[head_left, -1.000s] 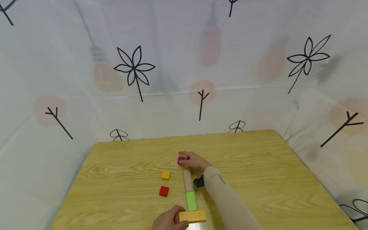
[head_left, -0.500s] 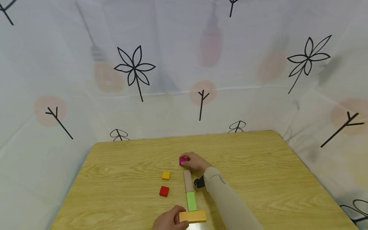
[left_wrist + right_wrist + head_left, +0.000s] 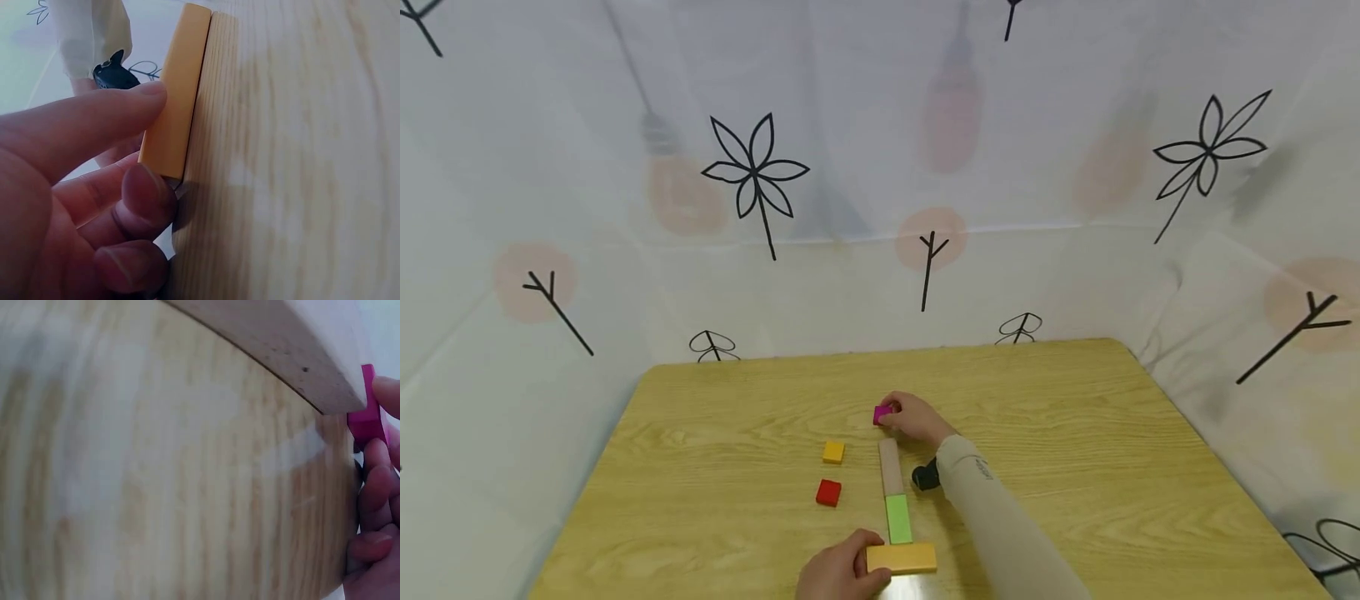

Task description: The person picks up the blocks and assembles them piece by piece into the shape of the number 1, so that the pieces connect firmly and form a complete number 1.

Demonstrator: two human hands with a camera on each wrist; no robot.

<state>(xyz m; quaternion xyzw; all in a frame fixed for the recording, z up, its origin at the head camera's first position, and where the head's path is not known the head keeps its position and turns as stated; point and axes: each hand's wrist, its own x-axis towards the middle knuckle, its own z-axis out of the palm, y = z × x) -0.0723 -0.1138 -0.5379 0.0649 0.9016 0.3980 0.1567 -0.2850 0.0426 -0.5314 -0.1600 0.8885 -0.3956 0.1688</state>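
Right hand (image 3: 919, 418), thumb and fingers pinching magenta block (image 3: 880, 414) beyond light-green block (image 3: 898, 519), pale wooden block (image 3: 891, 467) at light-green block's far end, left hand (image 3: 841, 570), fingers clamped on orange bar (image 3: 907, 558) crosswise at the green's near end, red block (image 3: 828, 493) left of the green

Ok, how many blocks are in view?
6: orange block in the left hand, green block beyond it, pale block next, magenta block in the right hand, farthest; red block and yellow block to the left. The hands could hide more.

A flower-printed pale cloth (image 3: 857, 187) hangs behind the table (image 3: 1045, 433).
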